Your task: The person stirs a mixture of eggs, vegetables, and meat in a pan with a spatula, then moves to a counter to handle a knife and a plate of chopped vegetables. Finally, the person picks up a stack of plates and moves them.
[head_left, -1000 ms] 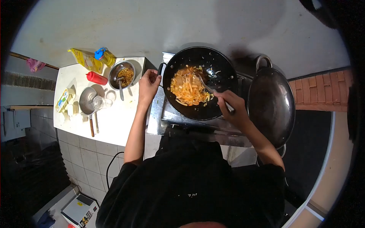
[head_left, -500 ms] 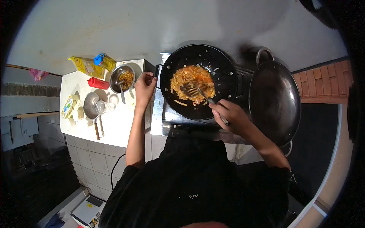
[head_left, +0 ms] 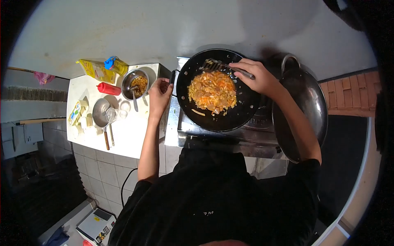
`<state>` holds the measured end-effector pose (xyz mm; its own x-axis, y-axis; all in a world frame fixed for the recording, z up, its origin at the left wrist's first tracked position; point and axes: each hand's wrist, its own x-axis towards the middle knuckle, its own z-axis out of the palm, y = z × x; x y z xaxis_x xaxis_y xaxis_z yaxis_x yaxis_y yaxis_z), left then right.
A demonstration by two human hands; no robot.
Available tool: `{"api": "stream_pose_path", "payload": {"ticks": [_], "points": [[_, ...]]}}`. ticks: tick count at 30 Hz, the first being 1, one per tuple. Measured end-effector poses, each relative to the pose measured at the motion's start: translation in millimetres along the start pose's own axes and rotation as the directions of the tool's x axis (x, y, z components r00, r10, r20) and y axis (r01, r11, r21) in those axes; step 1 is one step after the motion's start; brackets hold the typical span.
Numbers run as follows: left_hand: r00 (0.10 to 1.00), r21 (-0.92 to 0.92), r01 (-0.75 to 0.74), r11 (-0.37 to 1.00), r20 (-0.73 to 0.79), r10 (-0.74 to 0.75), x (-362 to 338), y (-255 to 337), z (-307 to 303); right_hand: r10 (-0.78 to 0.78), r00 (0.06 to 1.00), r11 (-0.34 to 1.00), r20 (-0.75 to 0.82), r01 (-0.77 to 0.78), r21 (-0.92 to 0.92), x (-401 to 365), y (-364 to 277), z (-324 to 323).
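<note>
A black wok (head_left: 246, 107) sits on the stove with chopped, orange-red food (head_left: 211, 92) heaped in its middle. My left hand (head_left: 159, 96) grips the wok's left side handle (head_left: 172, 77), fingers closed round it. In my right hand (head_left: 255, 77) is the handle of a slotted spatula (head_left: 213, 64). The spatula's head is at the upper part of the wok, just above the heap of food. Small bits of food are scattered on the wok's dark wall.
A larger metal wok (head_left: 301, 110) stands to the right. On the white table (head_left: 127, 143) at left are a metal bowl of food (head_left: 137, 84) with a spoon, a red squeeze bottle (head_left: 108, 89), a saucepan (head_left: 99, 112), a clear cup (head_left: 111, 115), a blue-capped container (head_left: 117, 65) and a yellow packet (head_left: 96, 70).
My right hand and the spatula have moved up, from inside the food to the wok's upper part. The wok has shifted slightly right in view; my left hand still holds its handle.
</note>
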<state>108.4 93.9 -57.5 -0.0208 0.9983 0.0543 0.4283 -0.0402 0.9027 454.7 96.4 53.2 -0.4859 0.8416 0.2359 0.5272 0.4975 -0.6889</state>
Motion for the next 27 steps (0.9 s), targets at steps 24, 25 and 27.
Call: {"api": "stream_pose_path", "payload": {"ticks": [24,25,27], "points": [[0.999,0.016,0.030,0.999,-0.013,-0.030,1,9,1,-0.096,0.861,0.992,0.499,0.044,0.114,23,-48,13],[0.999,0.011,0.036,0.999,-0.009,-0.036,1,10,1,-0.128,0.872,0.991,0.472,0.092,0.099,17,-47,13],[0.999,0.008,0.034,0.999,-0.005,-0.034,2,10,1,-0.149,0.910,0.988,0.388,0.124,0.089,10,-51,12]]}}
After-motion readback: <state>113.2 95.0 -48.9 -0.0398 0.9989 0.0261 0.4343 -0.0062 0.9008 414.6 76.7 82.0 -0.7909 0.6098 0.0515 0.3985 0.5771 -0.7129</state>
